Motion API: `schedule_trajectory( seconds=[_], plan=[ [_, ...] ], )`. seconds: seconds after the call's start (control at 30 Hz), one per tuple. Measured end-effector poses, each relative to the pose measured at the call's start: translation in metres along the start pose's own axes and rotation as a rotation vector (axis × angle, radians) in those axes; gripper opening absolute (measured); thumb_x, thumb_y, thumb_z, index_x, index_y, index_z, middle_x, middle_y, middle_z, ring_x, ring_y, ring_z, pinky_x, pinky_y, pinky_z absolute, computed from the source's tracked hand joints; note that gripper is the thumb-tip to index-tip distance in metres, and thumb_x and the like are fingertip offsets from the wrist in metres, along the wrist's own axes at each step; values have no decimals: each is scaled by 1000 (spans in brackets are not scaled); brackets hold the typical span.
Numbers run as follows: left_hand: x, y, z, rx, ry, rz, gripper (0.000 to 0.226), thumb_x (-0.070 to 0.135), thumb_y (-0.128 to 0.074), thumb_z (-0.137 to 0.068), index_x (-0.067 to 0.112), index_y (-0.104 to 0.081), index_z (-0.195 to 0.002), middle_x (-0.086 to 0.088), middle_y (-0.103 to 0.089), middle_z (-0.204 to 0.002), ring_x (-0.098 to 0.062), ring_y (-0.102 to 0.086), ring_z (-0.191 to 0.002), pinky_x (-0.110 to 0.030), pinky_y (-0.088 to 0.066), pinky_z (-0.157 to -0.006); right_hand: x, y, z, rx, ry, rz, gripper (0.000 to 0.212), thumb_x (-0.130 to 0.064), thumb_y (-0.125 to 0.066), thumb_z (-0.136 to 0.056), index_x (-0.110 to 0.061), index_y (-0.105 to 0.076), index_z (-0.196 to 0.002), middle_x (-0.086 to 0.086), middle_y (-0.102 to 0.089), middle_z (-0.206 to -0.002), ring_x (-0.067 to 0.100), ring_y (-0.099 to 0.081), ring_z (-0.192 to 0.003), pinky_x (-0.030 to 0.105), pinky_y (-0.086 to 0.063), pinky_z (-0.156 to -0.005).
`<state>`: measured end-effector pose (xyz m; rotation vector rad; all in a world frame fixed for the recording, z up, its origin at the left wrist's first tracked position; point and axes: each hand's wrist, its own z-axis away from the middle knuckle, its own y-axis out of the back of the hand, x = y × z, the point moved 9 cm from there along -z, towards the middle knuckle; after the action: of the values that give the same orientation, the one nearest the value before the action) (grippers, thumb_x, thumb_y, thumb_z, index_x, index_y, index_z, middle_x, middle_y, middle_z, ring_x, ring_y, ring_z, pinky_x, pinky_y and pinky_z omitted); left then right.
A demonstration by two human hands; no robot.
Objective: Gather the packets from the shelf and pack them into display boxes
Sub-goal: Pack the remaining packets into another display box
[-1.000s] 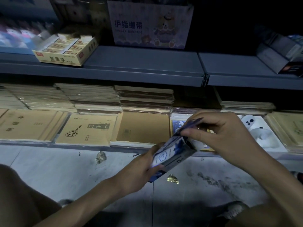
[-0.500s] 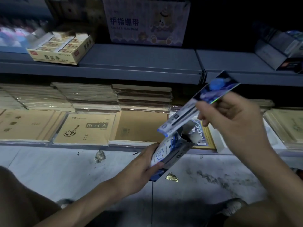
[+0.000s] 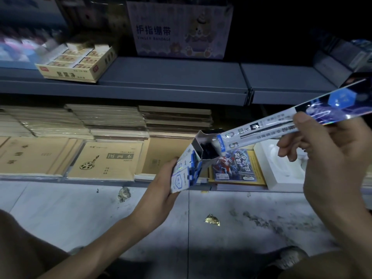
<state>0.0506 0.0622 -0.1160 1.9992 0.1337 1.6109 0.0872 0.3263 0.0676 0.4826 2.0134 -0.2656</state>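
Glossy plastic, the long blue-and-white packet (image 3: 261, 130) looks light and bendy. My right grip (image 3: 330, 164) pinches its upper half, with the tip at the mouth of the small open blue-and-white cardboard box (image 3: 187, 170) that my left grip (image 3: 161, 192) clasps. I'd pinch lower.

Up top, a yellow box of erasers (image 3: 80, 65) sits open, angled, well left of a lilac carton (image 3: 179, 31) printed with a cartoon bear. Lower down, stacks of brown notebooks (image 3: 108, 121) run in rows, and in front of them lies a tan drawing book (image 3: 104, 160) with a palette on its cover. Further right there's a colourful card pack (image 3: 233, 166) lying on a yellow book, just beside a white moulded tray (image 3: 281, 168). Down on the scuffed grey floor (image 3: 80, 208): a crumpled scrap (image 3: 123, 194) near the edge, a gold wrapper (image 3: 212, 220) further out, a dark shoe (image 3: 289, 256) at the bottom.
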Motion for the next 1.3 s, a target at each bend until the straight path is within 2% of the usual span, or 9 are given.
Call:
schedule_trajectory(
  seconds=[0.2, 0.3, 0.43, 0.7, 0.87, 1.0, 1.1, 1.17, 1.3],
  plan=[
    [1, 4, 0, 50, 26, 79, 52, 33, -54, -102, 37, -33, -149, 27, -49, -140, 3, -50, -130, -10, -43, -99, -8, 0, 4, 24, 60, 15, 23, -23, -62, -98, -24, -56, -76, 0, -65, -59, 20, -61, -49, 30, -44, -54],
    [3, 6, 0, 56, 13, 86, 51, 31, -55, -102, 41, -33, -147, 29, -49, -139, 3, -50, -131, -10, -43, -99, -12, -3, 7, 1, 106, 104, 27, -24, -60, -101, -18, -54, -75, -3, -65, -60, 16, -65, -54, 29, -48, -60],
    [5, 7, -1, 54, 0, 103, 50, 29, -55, -102, 42, -35, -146, 21, -52, -140, -3, -52, -132, -16, -46, -101, -14, -10, 11, -43, 162, 217, 27, -14, -61, -103, -16, -58, -77, -18, -63, -60, 13, -70, -60, 21, -51, -61],
    [16, 10, -2, 25, -77, 54, 46, 30, -54, -101, 50, -38, -139, 15, -55, -134, -15, -56, -125, -33, -50, -100, -4, -16, 17, -95, 223, 439, 34, -28, -62, -101, -4, -67, -77, -3, -71, -68, 12, -70, -61, 46, -55, -63],
    [18, 8, -1, 12, -91, -40, 46, 28, -53, -99, 39, -38, -141, 10, -56, -128, -20, -57, -114, -43, -52, -91, 1, -22, 22, -118, 256, 543, 38, -31, -63, -101, -5, -67, -73, 5, -67, -61, 20, -67, -55, 45, -52, -61],
    [29, 10, 0, 24, -112, -64, 54, 29, -53, -98, 65, -30, -131, 25, -50, -124, -15, -56, -115, -32, -50, -91, 9, -35, 27, -156, 114, 499, 29, -31, -65, -99, -12, -70, -78, -7, -69, -61, 11, -69, -59, 36, -54, -60],
    [36, 5, 3, 10, -142, -84, 58, 19, -53, -97, 64, -32, -126, 25, -49, -119, -15, -56, -110, -31, -49, -88, 33, -52, 40, -223, -117, 465, 16, -38, -65, -91, -22, -70, -88, -7, -73, -66, 10, -72, -60, 43, -59, -63],
    [38, 3, 4, 1, -142, -95, 59, 22, -53, -98, 68, -29, -126, 25, -50, -119, -15, -56, -109, -31, -50, -88, 43, -58, 46, -253, -172, 476, 15, -38, -66, -91, -24, -68, -85, -9, -73, -66, 10, -72, -61, 44, -60, -65],
    [22, 1, 5, -12, -90, -121, 53, 17, -57, -98, 48, -36, -136, 18, -51, -123, -14, -56, -112, -38, -52, -91, 53, -64, 47, -310, -263, 440, 23, -27, -73, -94, -25, -65, -73, -17, -68, -57, -2, -67, -56, 14, -48, -53]
  ],
)
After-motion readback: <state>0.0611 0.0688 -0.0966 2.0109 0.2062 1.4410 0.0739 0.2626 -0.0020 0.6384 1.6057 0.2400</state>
